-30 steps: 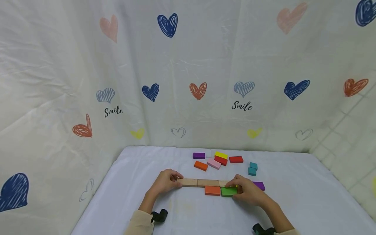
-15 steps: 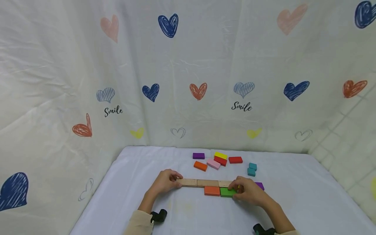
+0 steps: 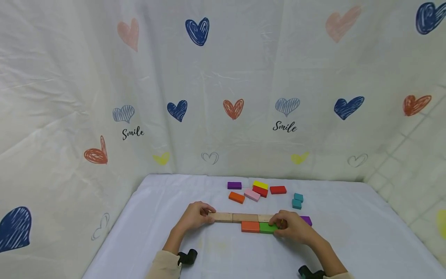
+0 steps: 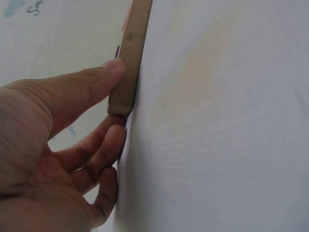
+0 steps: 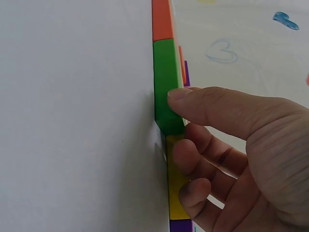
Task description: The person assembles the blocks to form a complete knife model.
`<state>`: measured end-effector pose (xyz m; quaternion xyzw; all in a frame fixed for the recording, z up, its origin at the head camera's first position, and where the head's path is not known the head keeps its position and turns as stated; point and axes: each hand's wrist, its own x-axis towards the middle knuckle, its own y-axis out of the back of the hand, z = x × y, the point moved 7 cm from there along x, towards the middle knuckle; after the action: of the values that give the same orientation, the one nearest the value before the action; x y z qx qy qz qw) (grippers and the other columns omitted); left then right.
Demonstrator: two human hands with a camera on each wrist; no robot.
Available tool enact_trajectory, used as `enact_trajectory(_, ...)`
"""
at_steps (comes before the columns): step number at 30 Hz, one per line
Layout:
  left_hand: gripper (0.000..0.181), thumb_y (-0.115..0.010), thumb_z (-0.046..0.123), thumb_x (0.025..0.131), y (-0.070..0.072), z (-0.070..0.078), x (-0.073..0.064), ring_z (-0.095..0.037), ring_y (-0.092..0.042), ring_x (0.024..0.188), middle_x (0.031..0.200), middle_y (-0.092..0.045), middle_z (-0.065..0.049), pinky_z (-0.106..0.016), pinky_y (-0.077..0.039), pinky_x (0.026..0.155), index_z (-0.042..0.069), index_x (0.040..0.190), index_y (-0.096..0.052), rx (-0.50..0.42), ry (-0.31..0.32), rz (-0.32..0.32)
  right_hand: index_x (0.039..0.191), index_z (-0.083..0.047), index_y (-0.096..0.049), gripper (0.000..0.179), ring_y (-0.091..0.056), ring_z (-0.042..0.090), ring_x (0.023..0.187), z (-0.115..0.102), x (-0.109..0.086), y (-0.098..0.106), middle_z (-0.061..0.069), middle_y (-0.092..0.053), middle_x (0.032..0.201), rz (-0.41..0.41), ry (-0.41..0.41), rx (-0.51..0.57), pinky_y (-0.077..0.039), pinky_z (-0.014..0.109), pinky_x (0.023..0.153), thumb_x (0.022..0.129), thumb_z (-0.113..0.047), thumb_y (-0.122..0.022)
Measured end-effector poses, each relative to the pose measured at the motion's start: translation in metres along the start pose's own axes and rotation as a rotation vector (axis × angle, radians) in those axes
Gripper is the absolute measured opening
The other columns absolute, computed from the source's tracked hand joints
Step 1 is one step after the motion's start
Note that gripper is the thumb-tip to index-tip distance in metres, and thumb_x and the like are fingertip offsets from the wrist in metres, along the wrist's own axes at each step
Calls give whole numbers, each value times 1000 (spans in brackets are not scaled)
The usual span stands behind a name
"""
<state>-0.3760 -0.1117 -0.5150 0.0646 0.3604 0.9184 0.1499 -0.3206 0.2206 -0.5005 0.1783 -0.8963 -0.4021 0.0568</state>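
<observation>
Three plain wooden blocks lie end to end in a row on the white cloth. My left hand (image 3: 195, 215) pinches the row's left wooden block (image 3: 222, 217) at its outer end, the thumb along its side (image 4: 126, 79). My right hand (image 3: 292, 228) grips a green block (image 3: 266, 228) by its right end, with the thumb on its side in the right wrist view. The green block's left end meets an orange-red block (image 3: 250, 226); both lie along the row's near side. A yellow block (image 5: 176, 198) and a purple block (image 3: 306, 221) continue the row, partly hidden by the right hand.
Behind the row lie loose blocks: a purple one (image 3: 234, 185), an orange one (image 3: 236, 197), a pink one (image 3: 252, 194), a yellow one (image 3: 260, 184), two red ones and two teal ones (image 3: 297, 204). A heart-printed curtain (image 3: 223, 77) hangs behind the table.
The right hand has slid the green block slightly left, closing the thin gap to the orange-red block. The left hand keeps its place at the row's end.
</observation>
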Motion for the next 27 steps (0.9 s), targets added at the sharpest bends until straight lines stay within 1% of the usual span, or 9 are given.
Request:
enact_trajectory(7,22,-86,17,82,0,0,-1,-17,-54,85,94,-65,-3,-30,-46,73,18,103,-80,-10,-3,1,106,-20,-76,25,-51,14,77,0,0,-1,0,-58,85,1,5,0,-46,21,63,83,-16,-85)
enact_trajectory(24,21,-85,18,83,-1,0,-2,-17,-54,84,92,-65,0,-29,-46,71,19,103,-80,-17,-18,6,106,-19,-76,24,-51,14,77,0,0,1,0,-58,86,15,20,-1,-46,21,63,83,-14,-84)
enact_trajectory(27,20,-85,18,83,0,0,-2,-17,-54,84,92,-65,0,-29,-46,72,20,103,-80,-17,-13,7,106,-19,-76,24,-51,14,77,0,1,0,-1,-57,86,16,21,-2,-46,20,64,83,-15,-84)
